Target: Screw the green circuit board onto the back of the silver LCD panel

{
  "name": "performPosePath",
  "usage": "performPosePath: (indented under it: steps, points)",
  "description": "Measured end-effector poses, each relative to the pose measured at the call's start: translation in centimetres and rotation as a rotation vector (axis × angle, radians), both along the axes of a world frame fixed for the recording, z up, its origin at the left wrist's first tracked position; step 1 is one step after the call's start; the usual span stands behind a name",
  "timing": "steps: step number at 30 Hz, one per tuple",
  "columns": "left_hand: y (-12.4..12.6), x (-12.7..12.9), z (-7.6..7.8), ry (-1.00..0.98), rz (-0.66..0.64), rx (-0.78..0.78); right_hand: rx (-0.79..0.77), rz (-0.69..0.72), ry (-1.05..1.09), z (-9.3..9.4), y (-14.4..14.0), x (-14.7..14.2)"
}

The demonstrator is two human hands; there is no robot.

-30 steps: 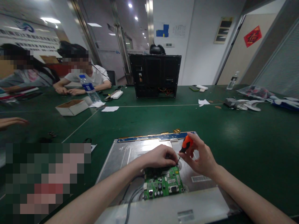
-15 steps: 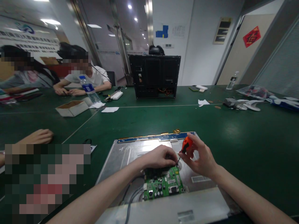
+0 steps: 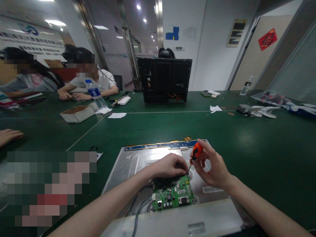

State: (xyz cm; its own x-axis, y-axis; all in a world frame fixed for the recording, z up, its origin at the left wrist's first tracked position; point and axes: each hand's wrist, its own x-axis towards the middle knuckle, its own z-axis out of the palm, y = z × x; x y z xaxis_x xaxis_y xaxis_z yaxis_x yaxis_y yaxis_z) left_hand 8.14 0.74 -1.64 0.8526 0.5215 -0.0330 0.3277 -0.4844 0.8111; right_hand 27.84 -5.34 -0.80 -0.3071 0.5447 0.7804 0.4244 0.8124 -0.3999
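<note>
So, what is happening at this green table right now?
A person works on a metal monitor back panel lying flat on the green table. The right hand holds an orange-handled screwdriver, tip down at the top edge of a green circuit board. The left hand rests on that edge beside the tip. Other people sit further along.

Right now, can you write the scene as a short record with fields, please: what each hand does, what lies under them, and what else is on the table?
left hand: rests on the far edge of the green circuit board, fingers pinched there
right hand: holds an orange screwdriver, tip pointed down at the board's far corner
under the board: metal back of a flat screen panel, grey cables at its left
table: green
farther off: black computer case, water bottle, open cardboard box
others: two people seated at far left
</note>
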Motion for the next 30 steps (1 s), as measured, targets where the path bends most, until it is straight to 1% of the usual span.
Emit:
performPosePath:
  steps: [4, 8, 10, 15, 18, 27, 30]
  points:
    - [-0.03, 0.01, 0.07, -0.006, -0.001, 0.008, 0.027, -0.052, -0.01, -0.36, 0.21, 0.0]
    - [-0.05, -0.01, 0.1, -0.004, -0.013, 0.017, 0.015, -0.072, -0.017, -0.35, 0.32, -0.07]
    - [-0.02, -0.01, 0.05, -0.007, -0.017, 0.015, 0.006, -0.062, -0.02, -0.21, 0.27, -0.1]
    - [0.08, 0.04, -0.14, 0.006, -0.014, 0.018, -0.012, 0.015, -0.029, 0.32, 0.0, -0.16]
    - [0.08, 0.04, -0.2, 0.011, -0.009, 0.02, -0.004, 0.021, -0.024, 0.51, -0.05, -0.22]
    - [-0.03, 0.03, -0.07, -0.008, 0.003, 0.017, 0.069, -0.065, -0.025, -0.07, 0.18, -0.24]
    - [-0.09, 0.04, 0.04, 0.003, 0.011, 0.019, 0.074, -0.066, -0.029, -0.09, 0.22, -0.22]
